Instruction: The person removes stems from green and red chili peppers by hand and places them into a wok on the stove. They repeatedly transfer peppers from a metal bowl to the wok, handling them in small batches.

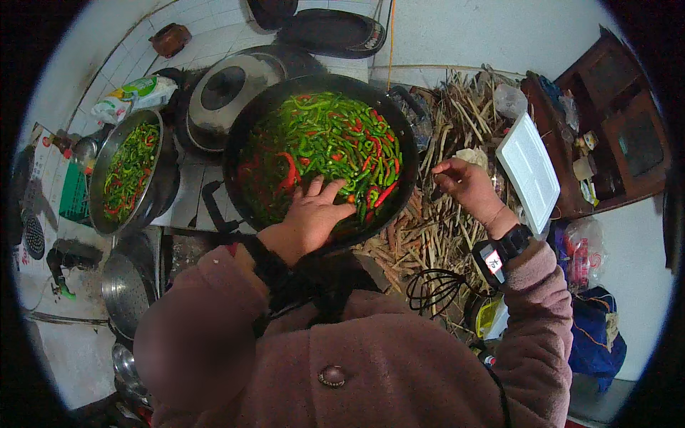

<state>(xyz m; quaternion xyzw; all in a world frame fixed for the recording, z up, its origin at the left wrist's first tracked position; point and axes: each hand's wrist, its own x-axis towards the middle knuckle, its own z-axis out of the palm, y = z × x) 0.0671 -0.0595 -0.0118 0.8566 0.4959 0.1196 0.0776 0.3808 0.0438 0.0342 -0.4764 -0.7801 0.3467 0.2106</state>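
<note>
A large dark wok [409, 176] in front of me holds many green and red chili peppers [342, 134]; those on its left side look covered by liquid. My left hand [313, 211] reaches over the wok's near rim, fingers spread on the peppers, with nothing seen gripped in it. To the right of the wok my right hand [465, 184] is raised in the air, thumb and forefinger close together. Whether something small is between these fingertips cannot be told. A metal basin [156, 176] with more green and red peppers stands on the left.
A lidded pot [219, 101] stands behind the wok at left. A perforated metal strainer [124, 283] lies at lower left. Dry stalks [444, 224] cover the right side, with a white foam lid [530, 168] and a wooden cabinet [615, 123] beyond. A black whisk [436, 291] is near my right sleeve.
</note>
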